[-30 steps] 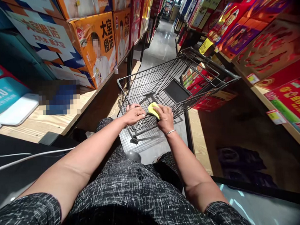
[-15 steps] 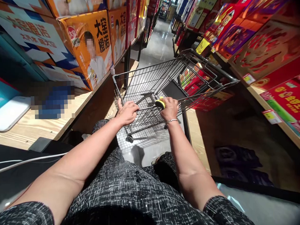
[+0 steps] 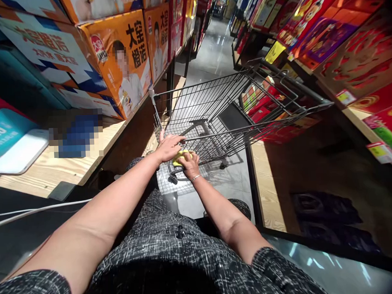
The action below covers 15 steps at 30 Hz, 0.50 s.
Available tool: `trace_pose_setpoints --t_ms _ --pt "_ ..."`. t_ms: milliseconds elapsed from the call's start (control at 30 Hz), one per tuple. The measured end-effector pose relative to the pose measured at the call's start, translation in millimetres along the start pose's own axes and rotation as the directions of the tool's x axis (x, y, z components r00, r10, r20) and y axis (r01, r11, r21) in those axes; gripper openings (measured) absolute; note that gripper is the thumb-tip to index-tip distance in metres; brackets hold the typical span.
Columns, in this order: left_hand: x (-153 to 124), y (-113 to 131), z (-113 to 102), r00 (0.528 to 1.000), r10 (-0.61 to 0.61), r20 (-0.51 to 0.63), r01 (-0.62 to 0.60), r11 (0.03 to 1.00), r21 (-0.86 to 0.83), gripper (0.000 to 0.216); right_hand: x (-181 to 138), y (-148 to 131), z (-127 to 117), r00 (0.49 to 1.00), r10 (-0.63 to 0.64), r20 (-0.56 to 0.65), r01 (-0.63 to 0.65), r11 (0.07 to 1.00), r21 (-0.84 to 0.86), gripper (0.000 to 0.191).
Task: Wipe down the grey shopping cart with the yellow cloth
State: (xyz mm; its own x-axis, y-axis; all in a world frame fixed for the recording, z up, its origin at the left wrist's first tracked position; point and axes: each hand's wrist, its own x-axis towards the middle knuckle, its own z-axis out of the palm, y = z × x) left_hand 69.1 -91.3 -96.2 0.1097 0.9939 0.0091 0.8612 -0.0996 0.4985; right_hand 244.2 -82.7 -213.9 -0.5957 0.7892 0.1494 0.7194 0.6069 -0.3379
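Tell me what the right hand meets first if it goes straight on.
Leading with the yellow pad, the right hand would probably meet the shopping cart first, at its wire mesh. The left hand also lies that way, but depth is unclear.

Wears a black shirt (image 3: 167,242) densely flecked with white, 2 short sleeves (image 3: 36,285), matching trousers (image 3: 143,211), 1 thin silvery bracelet (image 3: 196,178) around the right wrist (image 3: 193,174).

Hard bright light on pale floor (image 3: 217,191); cart (image 3: 235,116) casts grid shadow there. Lower right shelf (image 3: 266,187) lit along left edge, otherwise deep in shadow. Frame edges stretched; upper right corner black.
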Motion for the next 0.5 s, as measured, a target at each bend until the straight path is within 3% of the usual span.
trace_pose_setpoints --t_ms 100,200,267,400,467,500 --pt "-0.7 0.9 1.8 0.999 0.016 -0.028 -0.015 1.000 0.018 0.044 -14.4 7.6 22.3 0.990 -0.006 0.138 0.009 1.000 -0.021 0.029" --pt "-0.3 2.3 2.3 0.999 0.007 -0.050 -0.005 0.999 0.044 0.038 -16.5 19.1 25.1 0.991 0.006 0.136 -0.003 1.000 -0.025 0.033" --pt "0.4 3.1 2.2 0.998 -0.001 -0.060 0.005 0.997 0.075 0.038 -10.0 27.1 14.6 0.994 -0.006 0.108 0.010 1.000 -0.030 0.041" --pt "1.9 2.4 1.3 0.996 -0.023 -0.087 0.034 0.991 0.132 0.045 11.9 44.7 -33.8 0.998 -0.009 -0.065 0.006 0.999 -0.043 0.038" --pt "3.0 1.1 0.5 0.993 -0.064 -0.097 0.075 0.990 0.122 0.043 22.4 55.1 -66.9 0.963 0.020 -0.268 -0.031 0.999 -0.039 0.031" --pt "3.6 0.5 0.0 0.992 -0.083 -0.099 0.094 0.989 0.112 0.041 27.2 60.5 -83.5 0.923 0.042 -0.383 -0.059 0.998 -0.033 0.029"
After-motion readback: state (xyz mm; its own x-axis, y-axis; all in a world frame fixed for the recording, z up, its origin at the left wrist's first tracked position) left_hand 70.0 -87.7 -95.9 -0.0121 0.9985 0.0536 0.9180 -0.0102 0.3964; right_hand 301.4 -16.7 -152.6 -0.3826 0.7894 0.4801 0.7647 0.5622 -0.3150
